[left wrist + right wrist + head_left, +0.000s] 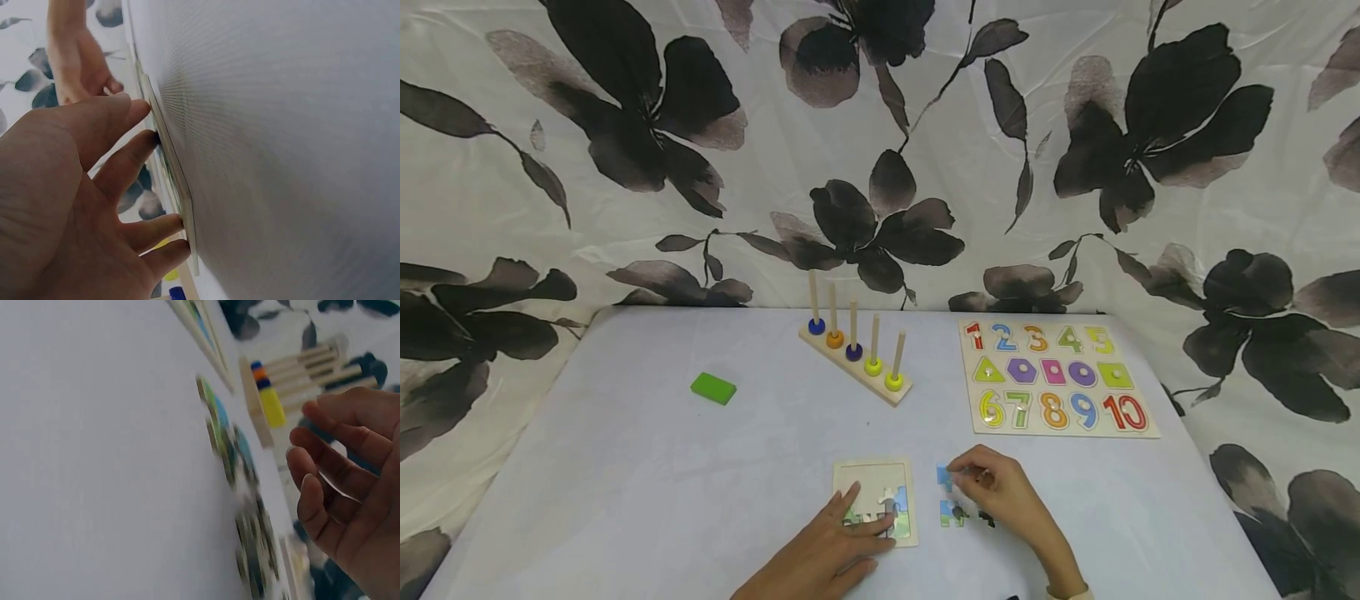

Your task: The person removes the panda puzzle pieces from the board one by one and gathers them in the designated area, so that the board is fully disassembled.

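Note:
My left hand (838, 542) lies spread over a small wooden puzzle tray (850, 468), its fingertips touching the tray and the puzzle pieces inside. The left wrist view shows the fingers (128, 165) reaching the tray's edge (181, 187). Part of the picture in the tray is hidden under that hand. To the tray's right, my right hand (1000, 492) hovers with loosely bent fingers by a blue puzzle piece (943, 477). From the right wrist, nothing shows between this hand's fingers (306, 456). Below it lie more loose pieces, one green and blue (947, 515).
Behind the tray stands a wooden peg stand (865, 367) with coloured rings. A number and shape board (1060, 429) lies at the back right. A green block (713, 388) sits at the left on the white-covered table (625, 467). Floral cloth (760, 167) hangs behind.

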`<state>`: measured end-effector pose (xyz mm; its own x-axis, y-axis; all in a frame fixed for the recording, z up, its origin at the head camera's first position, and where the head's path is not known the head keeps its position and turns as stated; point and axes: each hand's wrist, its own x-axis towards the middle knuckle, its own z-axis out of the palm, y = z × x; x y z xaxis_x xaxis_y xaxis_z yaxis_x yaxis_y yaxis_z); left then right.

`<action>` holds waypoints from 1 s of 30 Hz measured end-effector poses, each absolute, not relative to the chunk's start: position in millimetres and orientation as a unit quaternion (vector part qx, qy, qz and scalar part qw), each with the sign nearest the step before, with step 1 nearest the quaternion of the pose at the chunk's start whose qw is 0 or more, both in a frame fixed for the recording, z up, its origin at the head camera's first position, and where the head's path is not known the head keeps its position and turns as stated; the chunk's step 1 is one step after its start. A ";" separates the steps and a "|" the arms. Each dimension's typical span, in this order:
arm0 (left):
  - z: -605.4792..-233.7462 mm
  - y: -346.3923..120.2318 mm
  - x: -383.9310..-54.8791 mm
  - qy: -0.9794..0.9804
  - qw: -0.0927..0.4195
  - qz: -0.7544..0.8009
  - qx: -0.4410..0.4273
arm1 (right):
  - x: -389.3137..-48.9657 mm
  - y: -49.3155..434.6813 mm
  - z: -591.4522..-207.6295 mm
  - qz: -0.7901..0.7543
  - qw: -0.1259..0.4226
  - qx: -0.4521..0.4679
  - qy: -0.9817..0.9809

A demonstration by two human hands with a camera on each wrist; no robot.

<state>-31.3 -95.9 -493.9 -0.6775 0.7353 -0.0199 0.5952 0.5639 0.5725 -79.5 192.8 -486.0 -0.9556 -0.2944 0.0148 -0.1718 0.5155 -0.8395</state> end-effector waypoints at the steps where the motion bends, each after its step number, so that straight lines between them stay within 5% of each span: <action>1: -493.9 -96.1 -31.4 0.875 0.131 0.272 0.380 | -80.6 186.1 -486.8 -0.472 0.063 -0.147 0.867; 13: -494.1 -97.5 -30.3 0.873 0.124 0.266 0.391 | -83.6 142.1 -498.3 -0.431 0.079 -0.226 0.870; 30: -495.6 -98.6 -31.9 0.873 0.117 0.260 0.395 | -85.9 138.2 -500.4 -0.405 0.086 -0.221 0.883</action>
